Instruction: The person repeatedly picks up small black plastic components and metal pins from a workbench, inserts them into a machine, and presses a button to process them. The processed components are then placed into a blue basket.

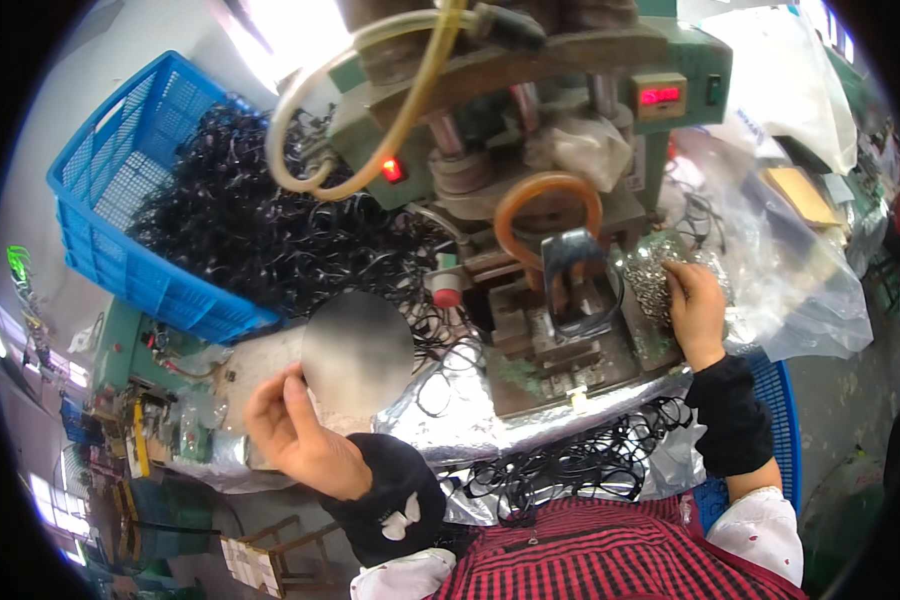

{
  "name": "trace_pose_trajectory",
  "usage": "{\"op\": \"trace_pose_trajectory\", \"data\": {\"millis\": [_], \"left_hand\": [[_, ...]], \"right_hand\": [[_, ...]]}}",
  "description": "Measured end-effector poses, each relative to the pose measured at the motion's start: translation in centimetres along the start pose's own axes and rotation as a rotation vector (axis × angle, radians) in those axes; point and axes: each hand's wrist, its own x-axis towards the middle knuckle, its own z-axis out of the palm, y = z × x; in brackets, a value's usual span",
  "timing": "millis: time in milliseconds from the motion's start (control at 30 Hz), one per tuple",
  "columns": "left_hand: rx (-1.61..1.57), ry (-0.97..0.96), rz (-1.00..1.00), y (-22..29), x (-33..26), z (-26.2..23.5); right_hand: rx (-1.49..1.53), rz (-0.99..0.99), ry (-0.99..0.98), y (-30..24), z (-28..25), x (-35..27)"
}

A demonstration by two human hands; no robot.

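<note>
My left hand [305, 440] is raised on the left, thumb and forefinger drawn together. Anything in its fingertips is too small to tell, and a round, blurred grey patch [358, 350] lies right beside them. On the right, my right hand [698, 310] pinches at a heap of small shiny metal parts [650, 285] in clear plastic; what its fingertips hold is hidden. Between the hands stands a green press [610, 215]. A black loop with a glossy flat part [572, 250] is at its work area, in front of an orange-brown ring [505, 225].
Thin black bands [260, 230] fill a blue crate [100, 225] at the back left. More black bands [570, 460] lie on silvery sheeting [450, 405] near my apron. A red button [446, 297] sits left of the work area. Clear plastic bags [810, 300] lie at right.
</note>
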Motion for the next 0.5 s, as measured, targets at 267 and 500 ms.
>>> {"op": "trace_pose_trajectory", "data": {"millis": [267,500], "left_hand": [[1.119,-0.691,0.484,-15.5,-0.9,1.2],[0.714,-0.464,0.297,-16.6,0.0,-0.3]], "right_hand": [[0.156,0.138,0.008,-1.8,1.3,0.3],[0.249,0.382,0.007,-1.9,-4.4,-3.7]]}}
